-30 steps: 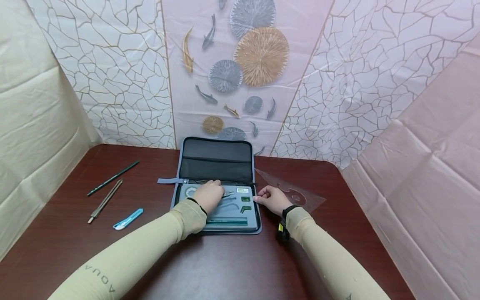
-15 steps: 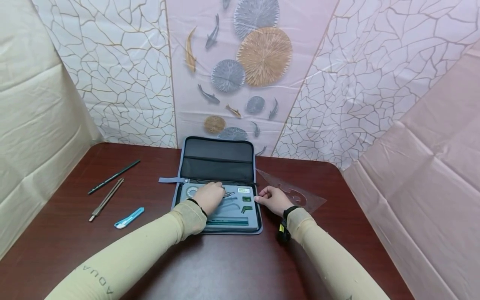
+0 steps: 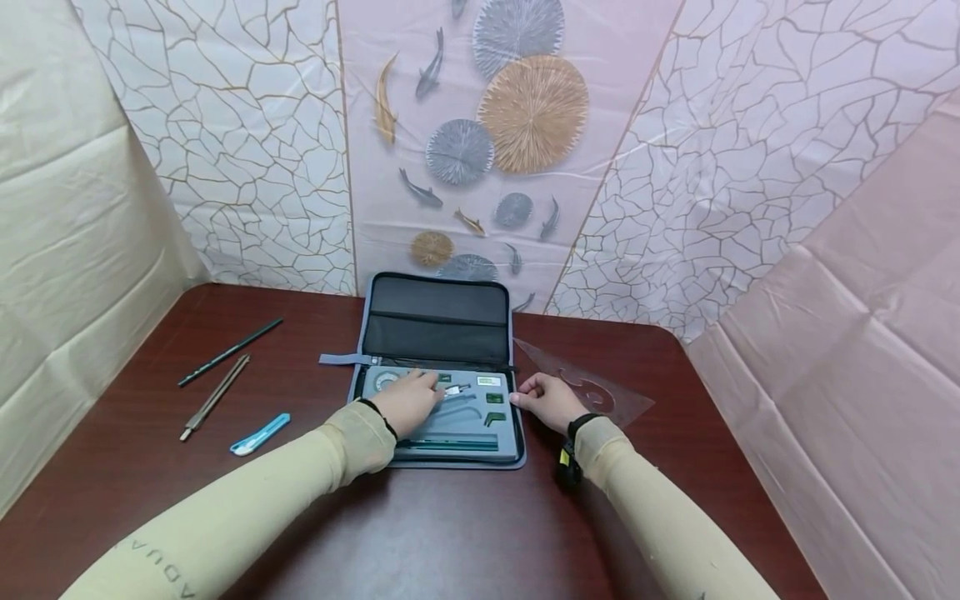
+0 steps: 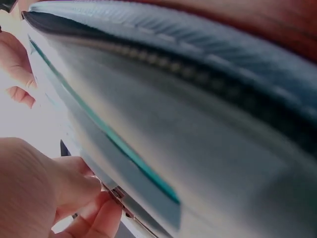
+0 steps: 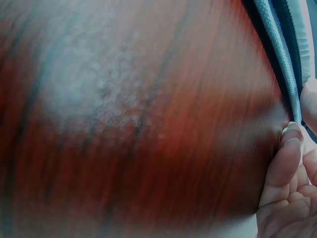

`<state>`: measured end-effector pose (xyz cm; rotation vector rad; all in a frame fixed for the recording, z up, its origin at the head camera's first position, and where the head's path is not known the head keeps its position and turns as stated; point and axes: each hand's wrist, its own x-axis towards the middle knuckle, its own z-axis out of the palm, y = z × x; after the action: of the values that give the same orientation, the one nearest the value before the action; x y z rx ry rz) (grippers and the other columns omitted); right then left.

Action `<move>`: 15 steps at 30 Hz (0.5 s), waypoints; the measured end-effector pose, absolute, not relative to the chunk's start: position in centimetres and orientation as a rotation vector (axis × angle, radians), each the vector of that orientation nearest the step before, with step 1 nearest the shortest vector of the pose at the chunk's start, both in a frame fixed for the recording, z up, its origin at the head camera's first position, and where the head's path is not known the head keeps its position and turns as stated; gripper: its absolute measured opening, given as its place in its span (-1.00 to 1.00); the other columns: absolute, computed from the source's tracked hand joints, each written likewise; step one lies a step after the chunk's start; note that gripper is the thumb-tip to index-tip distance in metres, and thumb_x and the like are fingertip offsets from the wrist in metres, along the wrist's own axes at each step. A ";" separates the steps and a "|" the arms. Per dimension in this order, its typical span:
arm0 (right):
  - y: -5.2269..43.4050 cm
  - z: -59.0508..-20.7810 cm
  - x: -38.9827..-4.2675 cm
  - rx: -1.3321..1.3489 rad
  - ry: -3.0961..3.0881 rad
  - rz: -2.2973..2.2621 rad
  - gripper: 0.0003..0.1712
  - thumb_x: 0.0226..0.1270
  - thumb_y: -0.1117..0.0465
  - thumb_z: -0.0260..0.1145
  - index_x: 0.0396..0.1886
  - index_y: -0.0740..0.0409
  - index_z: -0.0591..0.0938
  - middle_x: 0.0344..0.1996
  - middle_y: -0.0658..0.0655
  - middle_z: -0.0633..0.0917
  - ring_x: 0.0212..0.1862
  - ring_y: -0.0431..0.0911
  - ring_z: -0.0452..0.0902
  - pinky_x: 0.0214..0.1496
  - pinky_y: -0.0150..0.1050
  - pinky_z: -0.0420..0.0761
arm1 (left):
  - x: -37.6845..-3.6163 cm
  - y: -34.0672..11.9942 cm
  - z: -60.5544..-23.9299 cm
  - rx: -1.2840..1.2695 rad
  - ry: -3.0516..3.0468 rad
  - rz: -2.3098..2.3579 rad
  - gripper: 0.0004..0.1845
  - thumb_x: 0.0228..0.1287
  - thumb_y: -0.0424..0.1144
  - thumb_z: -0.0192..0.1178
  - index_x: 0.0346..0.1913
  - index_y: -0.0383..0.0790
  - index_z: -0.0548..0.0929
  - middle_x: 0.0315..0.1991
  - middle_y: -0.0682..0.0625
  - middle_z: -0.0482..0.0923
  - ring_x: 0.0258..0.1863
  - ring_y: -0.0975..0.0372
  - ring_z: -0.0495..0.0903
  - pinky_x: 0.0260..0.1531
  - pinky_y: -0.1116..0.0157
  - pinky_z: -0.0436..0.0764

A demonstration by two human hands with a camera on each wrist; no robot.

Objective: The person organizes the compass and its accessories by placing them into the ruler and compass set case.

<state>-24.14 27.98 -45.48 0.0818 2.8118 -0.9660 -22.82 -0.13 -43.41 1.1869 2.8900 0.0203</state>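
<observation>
An open zip case (image 3: 438, 321) stands on the table, its lid raised and its grey foam tray (image 3: 510, 437) facing up. My left hand (image 3: 408, 402) reaches over the tray. In the left wrist view, its thumb and fingers pinch a slim metal drawing compass (image 4: 130, 213), whose tip end shows past the fingers in the head view. At the case's right edge, my right hand (image 3: 551, 402) grips the rim between thumb and curled fingers. Green pencils (image 3: 450, 444) lie in the tray's front slot. Small green pieces (image 3: 494, 419) and a white-labelled box (image 3: 489, 381) sit at its right.
Left of the case lie a dark green pencil (image 3: 230, 352), a metal divider-like tool (image 3: 215, 397) and a blue cutter knife (image 3: 260, 434). A clear plastic template (image 3: 630, 402) lies behind the right hand. A black-and-yellow tape measure (image 3: 567, 465) sits by the right wrist.
My left hand has shifted slightly left and nearer along the tray, uncovering a small green piece behind the compass. My right hand stays at the case's edge.
</observation>
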 end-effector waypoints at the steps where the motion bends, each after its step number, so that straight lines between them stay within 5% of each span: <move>1: 28.0 -45.5 -24.2 0.080 2.810 -0.963 -0.68 0.25 -0.07 0.38 -0.26 0.07 0.59 -0.41 0.07 0.55 -0.32 -0.06 0.43 -0.25 -0.19 0.38 | -22.8 -0.3 -43.5 1.199 2.884 0.016 -0.62 0.40 -0.47 0.06 0.23 -0.22 0.57 0.17 -0.21 0.44 0.15 -0.02 0.42 0.11 0.11 0.46; 9: 28.4 -45.7 -24.3 0.075 2.804 -0.977 -0.68 0.24 -0.08 0.39 -0.27 0.06 0.59 -0.40 0.07 0.56 -0.33 -0.05 0.43 -0.26 -0.19 0.39 | -22.8 -0.9 -43.3 1.265 2.882 0.068 -0.70 0.32 -0.51 0.14 0.01 -0.20 0.71 -0.23 -0.07 0.47 -0.26 0.13 0.43 -0.24 0.18 0.49; 15: 28.4 -45.7 -24.3 0.056 2.798 -0.978 -0.66 0.24 -0.09 0.38 -0.26 0.06 0.59 -0.39 0.06 0.56 -0.32 -0.06 0.43 -0.25 -0.19 0.39 | -22.8 -0.9 -43.1 1.235 2.850 0.024 -0.71 0.34 -0.49 0.14 0.03 -0.20 0.70 -0.21 -0.07 0.45 -0.27 0.15 0.41 -0.25 0.20 0.48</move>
<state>-24.34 28.37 -45.71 0.0565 2.7984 -0.9776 -22.83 -0.89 -43.05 1.2346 2.8502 0.0238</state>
